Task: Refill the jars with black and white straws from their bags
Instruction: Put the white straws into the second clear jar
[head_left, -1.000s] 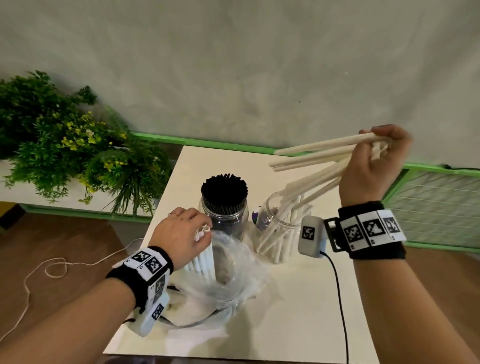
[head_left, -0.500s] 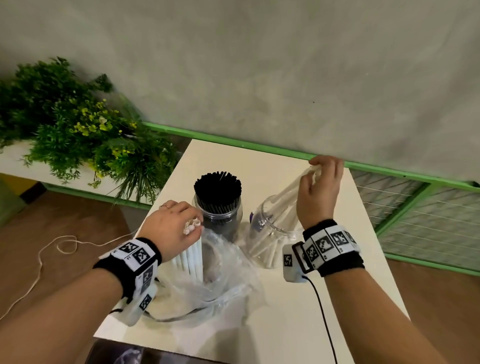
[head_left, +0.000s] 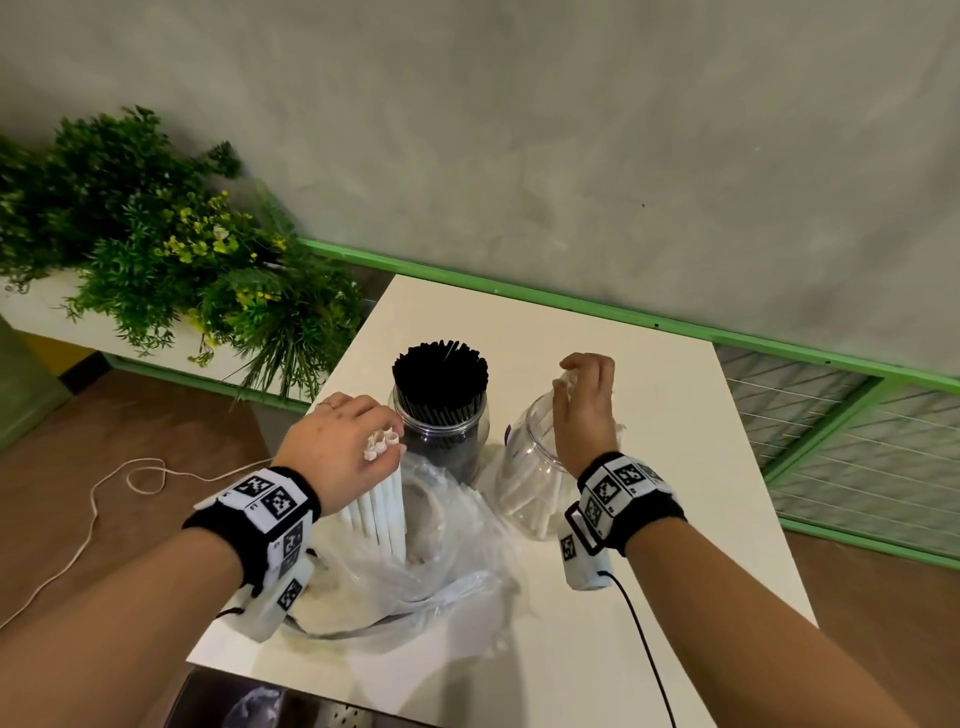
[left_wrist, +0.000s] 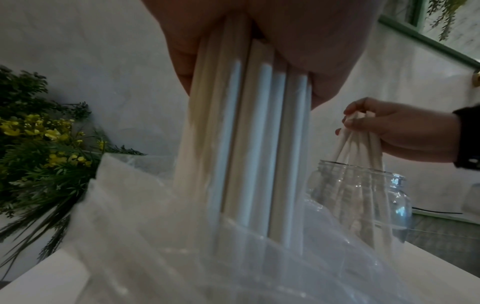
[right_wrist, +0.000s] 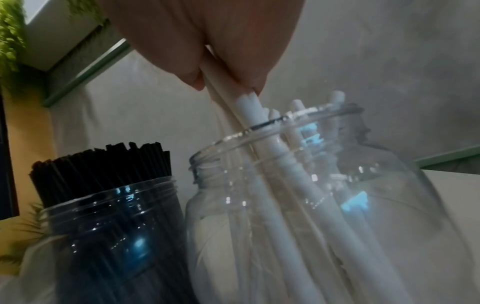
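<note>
Two clear jars stand side by side on the white table (head_left: 597, 649). The left jar (head_left: 441, 436) is packed with black straws (head_left: 440, 370). The right jar (head_left: 524, 478) holds white straws leaning inside. My right hand (head_left: 582, 400) is over that jar's mouth and pinches the tops of several white straws (right_wrist: 262, 131) that reach down into it. My left hand (head_left: 343, 441) grips a bundle of white straws (head_left: 382, 506) upright, their lower ends inside a clear plastic bag (head_left: 447, 561) at the table's near left. The bundle (left_wrist: 249, 144) fills the left wrist view.
A green plant (head_left: 156, 249) in a white planter stands left of the table. A green rail (head_left: 649, 317) runs behind it along the grey wall. A white cord (head_left: 104, 499) lies on the brown floor at left. A black cable (head_left: 644, 649) trails from my right wrist.
My right hand swung its white straws from a raised, near-level hold down into the right jar, and now sits just above its mouth. My left hand kept holding its bundle in the bag.
</note>
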